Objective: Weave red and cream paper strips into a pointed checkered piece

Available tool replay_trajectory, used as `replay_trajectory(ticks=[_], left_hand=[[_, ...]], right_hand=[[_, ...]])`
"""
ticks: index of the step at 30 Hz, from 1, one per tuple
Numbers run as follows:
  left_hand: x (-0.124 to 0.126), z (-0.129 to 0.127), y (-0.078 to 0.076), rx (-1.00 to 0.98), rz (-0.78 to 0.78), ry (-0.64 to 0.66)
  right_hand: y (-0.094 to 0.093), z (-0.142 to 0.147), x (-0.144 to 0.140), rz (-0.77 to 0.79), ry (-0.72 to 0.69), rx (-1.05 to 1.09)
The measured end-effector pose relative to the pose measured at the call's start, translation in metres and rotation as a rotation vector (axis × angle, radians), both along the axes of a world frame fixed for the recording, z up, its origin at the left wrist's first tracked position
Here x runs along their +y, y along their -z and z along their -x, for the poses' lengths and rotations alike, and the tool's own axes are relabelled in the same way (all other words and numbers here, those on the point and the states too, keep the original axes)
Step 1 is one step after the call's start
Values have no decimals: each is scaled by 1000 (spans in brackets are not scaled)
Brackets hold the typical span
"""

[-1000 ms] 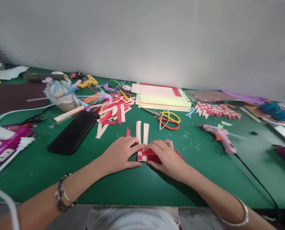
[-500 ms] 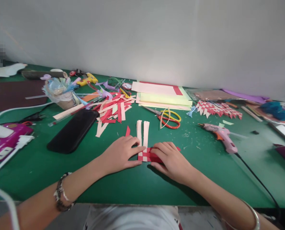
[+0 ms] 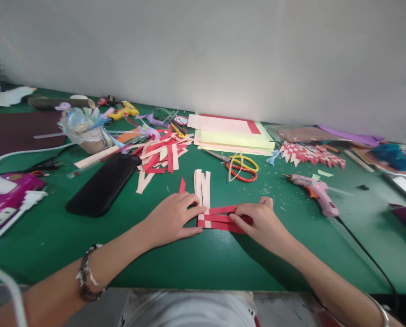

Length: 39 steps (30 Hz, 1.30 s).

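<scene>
Red paper strips (image 3: 223, 218) run to the right from a small red-and-cream woven corner, where pale paper strips (image 3: 205, 186) stick out away from me. My left hand (image 3: 177, 217) rests on the table with thumb and forefinger apart, their tips pressing the left edge of the weave. Thumb and fingers of my right hand (image 3: 260, 222) are pinched on the red strips near their right ends; the middle strip is raised a little and spread from the others. The strip ends are hidden behind my right fingers.
Behind the weave lie scissors (image 3: 240, 167) and a heap of cut strips (image 3: 162, 152). A black case (image 3: 103, 185) is at left. On the right are a pink glue gun (image 3: 313, 190) with its cord and a finished checked paper band (image 3: 312, 155). Paper sheets (image 3: 233, 136) lie at the back.
My right hand has slid right from the weave toward the strip ends and pulled the red strips apart. The pale strips now stand closer together. My left hand stays put.
</scene>
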State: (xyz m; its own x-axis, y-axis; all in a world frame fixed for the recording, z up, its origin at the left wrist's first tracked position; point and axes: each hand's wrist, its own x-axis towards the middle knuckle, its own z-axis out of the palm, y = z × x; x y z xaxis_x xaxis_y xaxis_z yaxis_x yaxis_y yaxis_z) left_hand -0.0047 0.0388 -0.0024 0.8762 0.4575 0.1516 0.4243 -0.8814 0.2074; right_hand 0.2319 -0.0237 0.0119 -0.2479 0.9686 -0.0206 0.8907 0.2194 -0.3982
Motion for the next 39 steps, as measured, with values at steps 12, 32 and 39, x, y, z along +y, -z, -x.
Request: replay_trajectory(ticks=[12,32,39], left_hand=[[-1,0,-2,19,4,6],[-14,-7,2,-90,47,-107],[-12,-4,2,-72,7,-100]], right_hand=[[8,-33,-7,-279,133,-234],[7,37,18,-139,-264,64],[7,32,17,-130,-293,106]])
